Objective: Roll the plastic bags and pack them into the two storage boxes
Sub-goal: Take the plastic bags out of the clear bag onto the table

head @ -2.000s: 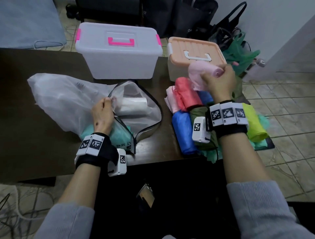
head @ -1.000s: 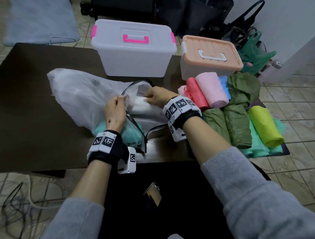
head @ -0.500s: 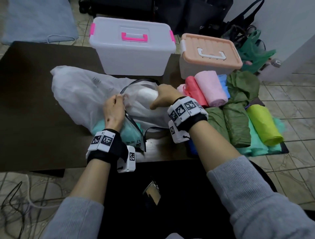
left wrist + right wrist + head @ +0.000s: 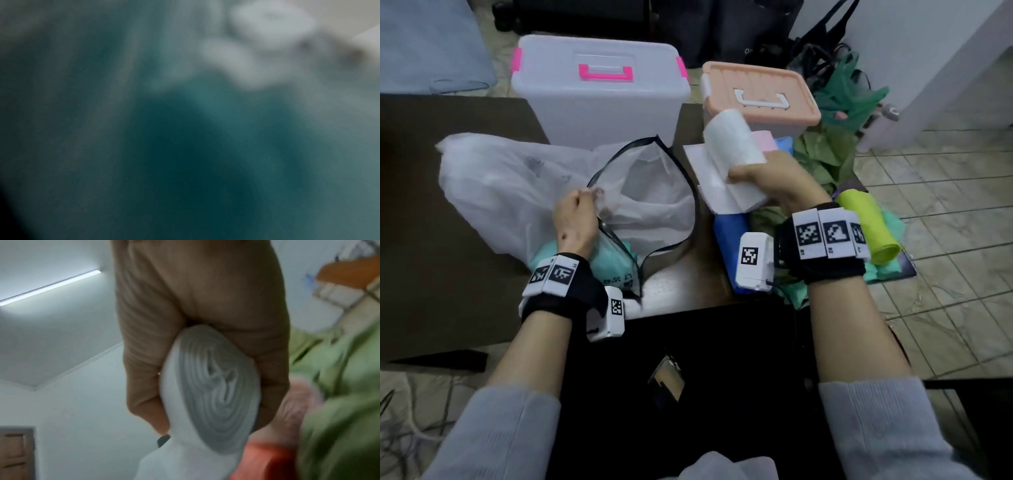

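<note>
My right hand (image 4: pixel 767 178) grips a white roll of plastic bags (image 4: pixel 732 144) (image 4: pixel 213 386), lifted above the coloured rolls, its loose end hanging down. My left hand (image 4: pixel 575 212) pinches the black-trimmed rim of a clear zip pouch (image 4: pixel 654 192) that lies open on the dark table (image 4: pixel 431 212), with a teal bag (image 4: pixel 609 263) under it. A clear box with pink latches (image 4: pixel 599 89) and a box with a peach lid (image 4: pixel 760 92) stand shut at the back. The left wrist view is a teal blur.
Rolled bags lie at the table's right end: a blue one (image 4: pixel 732 240), a yellow-green one (image 4: pixel 869 226), olive ones (image 4: pixel 822 161) and a pink one (image 4: pixel 765 140). Dark bags and a green bag (image 4: pixel 846 92) sit on the tiled floor behind.
My right hand has pulled the white roll out of the clear pouch and lifted it to the right. The left hand has stayed on the pouch's rim.
</note>
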Motion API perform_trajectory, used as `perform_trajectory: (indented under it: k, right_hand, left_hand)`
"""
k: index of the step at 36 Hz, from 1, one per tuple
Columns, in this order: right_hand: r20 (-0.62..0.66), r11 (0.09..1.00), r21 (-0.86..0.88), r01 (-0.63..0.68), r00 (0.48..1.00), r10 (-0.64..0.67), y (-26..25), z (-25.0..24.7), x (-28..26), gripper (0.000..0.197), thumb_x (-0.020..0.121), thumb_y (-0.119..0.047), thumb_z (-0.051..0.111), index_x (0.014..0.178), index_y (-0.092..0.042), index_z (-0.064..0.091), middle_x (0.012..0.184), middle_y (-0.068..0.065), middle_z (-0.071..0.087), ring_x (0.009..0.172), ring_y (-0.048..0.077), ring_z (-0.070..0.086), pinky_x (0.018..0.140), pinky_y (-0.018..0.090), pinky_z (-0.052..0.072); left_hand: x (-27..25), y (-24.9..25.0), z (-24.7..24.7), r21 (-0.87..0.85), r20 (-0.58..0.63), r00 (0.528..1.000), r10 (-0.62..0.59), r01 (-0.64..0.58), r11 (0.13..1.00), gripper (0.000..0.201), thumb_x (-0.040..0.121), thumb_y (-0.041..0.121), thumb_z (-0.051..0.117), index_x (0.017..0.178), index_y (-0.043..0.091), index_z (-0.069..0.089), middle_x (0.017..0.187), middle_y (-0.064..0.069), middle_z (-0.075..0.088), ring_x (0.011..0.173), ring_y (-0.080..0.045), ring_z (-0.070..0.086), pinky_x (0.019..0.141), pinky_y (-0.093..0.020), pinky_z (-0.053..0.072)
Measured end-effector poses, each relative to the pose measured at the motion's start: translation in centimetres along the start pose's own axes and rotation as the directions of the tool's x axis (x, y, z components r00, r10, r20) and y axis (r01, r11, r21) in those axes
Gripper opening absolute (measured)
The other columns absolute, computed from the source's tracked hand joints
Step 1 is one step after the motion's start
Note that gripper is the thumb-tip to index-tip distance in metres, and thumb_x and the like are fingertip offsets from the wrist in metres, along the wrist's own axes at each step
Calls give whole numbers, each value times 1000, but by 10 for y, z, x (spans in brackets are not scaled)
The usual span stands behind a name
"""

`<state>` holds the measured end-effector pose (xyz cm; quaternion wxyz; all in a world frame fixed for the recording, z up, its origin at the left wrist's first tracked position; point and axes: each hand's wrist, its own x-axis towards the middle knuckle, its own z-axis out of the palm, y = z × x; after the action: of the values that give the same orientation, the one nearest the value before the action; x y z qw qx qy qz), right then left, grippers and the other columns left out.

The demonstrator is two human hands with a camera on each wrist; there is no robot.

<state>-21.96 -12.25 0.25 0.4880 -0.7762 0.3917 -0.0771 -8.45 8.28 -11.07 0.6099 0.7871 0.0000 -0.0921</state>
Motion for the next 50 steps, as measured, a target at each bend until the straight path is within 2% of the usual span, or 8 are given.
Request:
perform_trajectory:
  k: [7,14,18,24,27,38,43,50]
  right_hand:
    - [-421,986,-147,-73,907,5,42,-69,-17,46,76,-18,72,117,0,60,105,9,60,89,24,58,48,16,44]
    - [-605,893,-300,-335,791,93,88,-96,-24,49,75,-24,73,117,-5,54,120,16,59,106,35,57,74,37,41]
    - [-593,868,-338,-364,799,104,103,-89,-25,49,77,-20,72,118,-4,51,120,18,57,108,37,56,80,41,45]
    - [-551,854,-386,-348,830,89,115,-76,-19,48,83,-20,64,122,-3,43,122,21,54,112,39,53,82,42,43]
    - [-488,840,-427,-333,867,96,118,-78,-15,47,88,-25,58,125,-1,42,126,24,50,118,40,47,87,44,42]
    - [-379,783,-510,-355,910,166,111,-89,-4,60,97,-52,28,149,-22,19,157,16,3,144,36,-5,112,55,1]
    - [-323,735,-538,-413,906,273,119,-80,1,58,99,-50,21,151,-28,8,158,14,0,144,37,-1,112,57,-2]
    - [-323,770,-521,-369,920,223,110,-82,-2,59,99,-50,24,151,-24,13,157,17,4,144,38,-3,113,57,-1]
  left_hand:
    - [16,-19,-3,7,2,999,-35,35,999,28,65,45,48,61,20,59,82,-19,64,76,-33,60,69,-47,47]
    - [-1,0,0,64,9,1000,9,-10,998,27,93,23,47,84,9,68,85,-10,61,76,-20,53,68,-32,40]
    - [2,-1,1,81,23,999,27,-29,996,24,93,24,47,78,16,64,93,-12,63,77,-20,54,64,-30,40]
    - [-2,-1,3,83,18,998,58,-59,995,31,96,18,41,113,6,64,106,-15,64,59,-5,57,52,-16,40]
    - [0,-2,1,97,6,998,55,-55,994,32,94,20,41,109,7,67,110,-18,66,85,-23,58,71,-28,39]
    - [4,-8,1,99,11,1000,25,-26,995,30,94,22,43,69,20,58,88,-3,62,72,-20,55,66,-31,43]
    - [1,-7,1,62,4,999,32,-32,998,26,93,22,43,83,15,66,90,-4,61,80,-18,51,71,-30,37]
    - [6,-11,0,14,10,1000,2,-3,1000,27,86,27,47,64,19,61,91,-13,67,87,-36,65,70,-39,43]
